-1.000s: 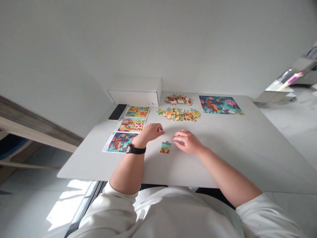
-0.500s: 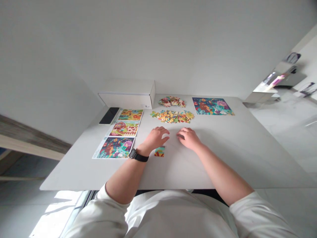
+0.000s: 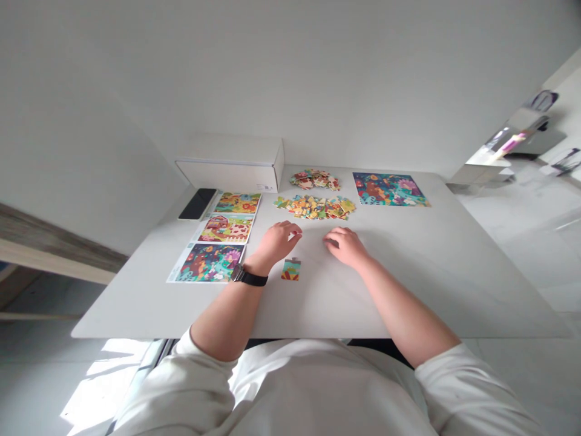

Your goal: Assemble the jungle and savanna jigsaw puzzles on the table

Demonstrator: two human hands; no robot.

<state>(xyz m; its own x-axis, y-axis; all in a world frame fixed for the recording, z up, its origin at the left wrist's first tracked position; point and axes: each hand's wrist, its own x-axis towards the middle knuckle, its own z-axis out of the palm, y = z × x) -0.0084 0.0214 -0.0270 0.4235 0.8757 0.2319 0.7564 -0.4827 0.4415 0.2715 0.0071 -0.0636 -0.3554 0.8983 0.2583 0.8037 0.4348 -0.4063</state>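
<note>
Our left hand [image 3: 276, 241] has drawn back from the jigsaw piece [image 3: 290, 270] and now sits up and to the left of it, just apart. The hand is loosely curled and holds nothing; we cannot tell whether its fingertips touch the tabletop. Our right hand [image 3: 345, 247] is also loosely curled and empty, well to the right of the piece.

The piece lies flat on the white table [image 3: 454, 290], below and between our hands. Its long axis runs away from us, with the tab on its far end pointing toward the nearer heap of jigsaw pieces [image 3: 314, 207]. A second heap [image 3: 314, 179] lies beyond that one, and a colourful jungle puzzle picture [image 3: 389, 189] lies to its right. Three printed picture cards [image 3: 226, 228] run along our left, beside a smartphone [image 3: 197, 203] and a white cardboard box [image 3: 231, 175].
</note>
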